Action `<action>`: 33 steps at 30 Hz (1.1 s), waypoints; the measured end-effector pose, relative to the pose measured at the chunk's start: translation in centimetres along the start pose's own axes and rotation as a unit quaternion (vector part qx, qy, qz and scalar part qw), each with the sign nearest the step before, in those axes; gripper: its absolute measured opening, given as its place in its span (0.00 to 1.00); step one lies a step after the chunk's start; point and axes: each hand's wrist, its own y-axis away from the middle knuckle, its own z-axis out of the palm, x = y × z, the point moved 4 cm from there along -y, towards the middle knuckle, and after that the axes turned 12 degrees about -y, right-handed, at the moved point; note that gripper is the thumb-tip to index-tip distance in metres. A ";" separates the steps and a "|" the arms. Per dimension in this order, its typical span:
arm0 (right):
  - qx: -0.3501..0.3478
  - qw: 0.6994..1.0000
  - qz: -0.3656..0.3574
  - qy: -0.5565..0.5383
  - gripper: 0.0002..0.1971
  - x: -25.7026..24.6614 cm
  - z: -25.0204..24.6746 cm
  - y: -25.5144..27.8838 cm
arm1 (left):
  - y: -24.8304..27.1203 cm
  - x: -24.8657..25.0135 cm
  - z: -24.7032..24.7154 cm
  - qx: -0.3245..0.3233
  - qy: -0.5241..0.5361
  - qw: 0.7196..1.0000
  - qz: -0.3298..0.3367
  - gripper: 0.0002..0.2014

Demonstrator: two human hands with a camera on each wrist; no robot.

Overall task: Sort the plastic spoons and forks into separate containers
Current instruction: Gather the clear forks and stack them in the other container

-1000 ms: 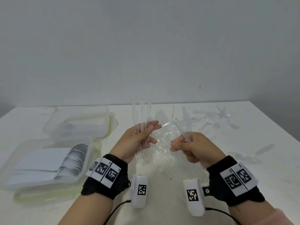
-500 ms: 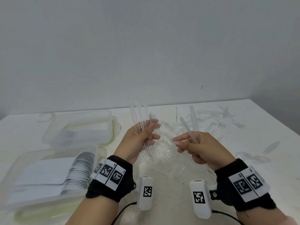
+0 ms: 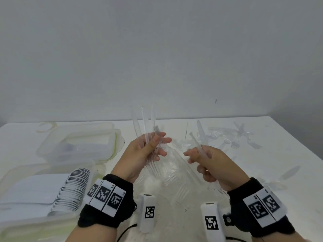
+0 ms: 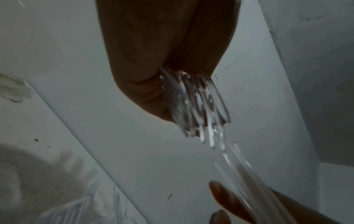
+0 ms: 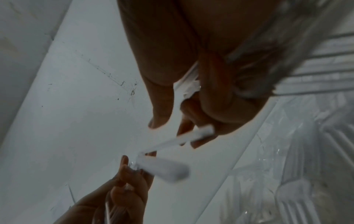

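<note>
My left hand (image 3: 150, 149) grips a bunch of clear plastic forks (image 3: 145, 124), handles fanned upward and tines hanging below the palm. The left wrist view shows those fork tines (image 4: 197, 109) sticking out of the closed fingers. My right hand (image 3: 206, 159) holds clear plastic cutlery (image 3: 196, 144), one handle pointing up and left. In the right wrist view that handle (image 5: 193, 136) crosses toward the left hand (image 5: 124, 189); I cannot tell fork from spoon. Both hands hover close together above a loose pile of clear cutlery (image 3: 173, 173).
A clear container (image 3: 43, 222) at the near left holds a row of stacked spoons (image 3: 71, 187). A second clear container (image 3: 76, 142) stands behind it. More clear cutlery (image 3: 234, 137) lies scattered at the back right, and one piece (image 3: 286, 173) sits near the right edge.
Both hands keep their holds and stay close together over the pile. The right hand's fingertips have stretched out a little toward the left hand's bunch.
</note>
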 end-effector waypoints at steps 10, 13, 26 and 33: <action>-0.038 0.996 -0.005 -0.077 0.17 -0.9 -1.7 -1.1 | 0.8 -0.3 0.9 0.034 0.002 0.999 -0.008 0.21; -0.046 0.998 -0.022 -0.043 0.16 -1.4 -1.2 -1.2 | 1.1 -0.1 1.1 0.041 -0.007 0.999 -0.010 0.20; -0.051 0.998 -0.027 0.006 0.15 -1.6 1.8 -1.8 | 2.0 -0.5 2.2 0.053 -0.070 0.996 -0.035 0.16; -0.034 0.997 -0.057 -0.029 0.08 -2.0 0.6 -2.3 | 1.7 -1.1 1.8 0.070 -0.054 0.995 -0.037 0.14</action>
